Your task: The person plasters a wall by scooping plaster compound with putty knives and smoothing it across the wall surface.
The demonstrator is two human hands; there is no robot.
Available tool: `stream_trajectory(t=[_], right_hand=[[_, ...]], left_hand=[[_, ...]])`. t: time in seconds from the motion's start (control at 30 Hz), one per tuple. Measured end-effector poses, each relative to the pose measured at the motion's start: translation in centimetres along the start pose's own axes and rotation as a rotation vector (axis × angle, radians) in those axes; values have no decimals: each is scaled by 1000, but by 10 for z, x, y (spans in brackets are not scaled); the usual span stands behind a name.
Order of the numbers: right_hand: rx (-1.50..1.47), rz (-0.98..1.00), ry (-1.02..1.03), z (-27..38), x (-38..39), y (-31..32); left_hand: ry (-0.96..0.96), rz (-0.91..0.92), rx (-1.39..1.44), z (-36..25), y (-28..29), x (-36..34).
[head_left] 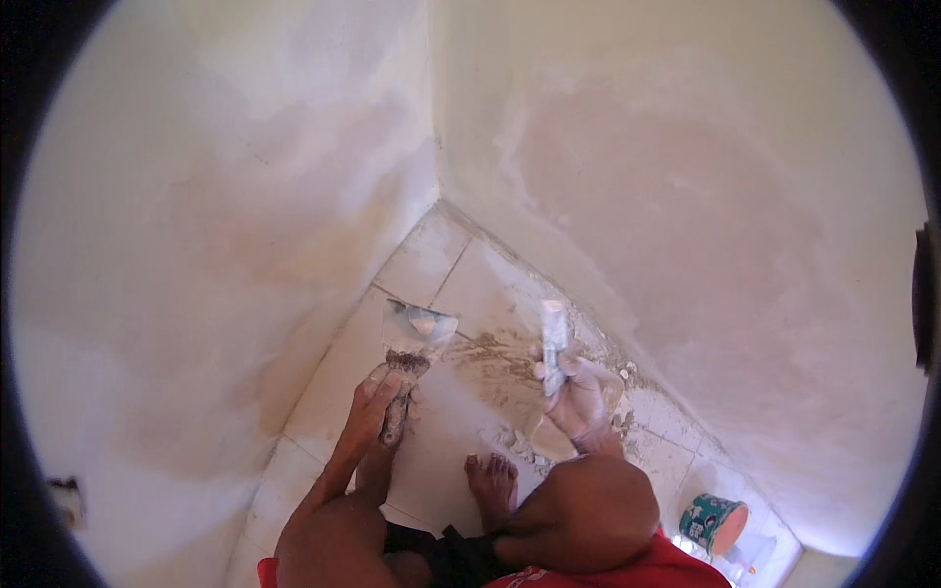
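Fingers [377,387] of the left hand [375,410] are wrapped closed around the handle of a wide putty knife [417,338], with the thumb lying along the grip. Its metal blade points away from the person, toward the corner, and carries a small lump of pale filler on its upper face. Fingers of the right hand [580,400], dusted white, are closed around the handle of a narrow putty knife [554,343], which stands nearly upright in the view with its pale blade end up. Both tools are held above the tiled floor [431,260], well apart from each other, left tool to the left and right tool to the right of a patch of scraped brownish residue [495,358] on the tiles. Small white chunks of debris [520,446] lie just beside a bare foot [492,482]. Two bent knees fill the lower edge of the view. Two plastered walls [245,196] meet in a corner above the tiles; their surface shows uneven pale and pinkish patches. One small teal tub [713,521] with an orange lid lies on its side near the right wall.
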State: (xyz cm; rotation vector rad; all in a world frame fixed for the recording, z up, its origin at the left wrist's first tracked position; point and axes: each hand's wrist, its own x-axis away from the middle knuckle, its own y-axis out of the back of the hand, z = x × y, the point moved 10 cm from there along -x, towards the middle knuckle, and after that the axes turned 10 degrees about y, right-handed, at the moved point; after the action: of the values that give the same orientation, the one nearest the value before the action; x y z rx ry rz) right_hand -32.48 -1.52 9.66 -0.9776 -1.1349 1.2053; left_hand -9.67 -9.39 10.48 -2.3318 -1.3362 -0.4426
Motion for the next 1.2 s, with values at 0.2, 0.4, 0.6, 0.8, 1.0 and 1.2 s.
stream_trajectory(t=[0.2,0.4,0.6,0.8,1.0,1.2], right_hand=[[-29,-18,30,1,-25,15],[-372,137,-97,-8,-14,-18],[-305,143,26,-7,-14,-35],[-84,-66,136,-1,-16,-53],[-5,145,139,-1,-13,-77],[127,-18,264,-4,-15,-73]], left_hand=[[71,-98,-121,17,11,-9],[200,-233,136,98,45,53],[143,-219,312,118,62,48],[118,-198,298,131,60,50],[132,-136,318,162,75,37],[232,-71,286,190,76,44]])
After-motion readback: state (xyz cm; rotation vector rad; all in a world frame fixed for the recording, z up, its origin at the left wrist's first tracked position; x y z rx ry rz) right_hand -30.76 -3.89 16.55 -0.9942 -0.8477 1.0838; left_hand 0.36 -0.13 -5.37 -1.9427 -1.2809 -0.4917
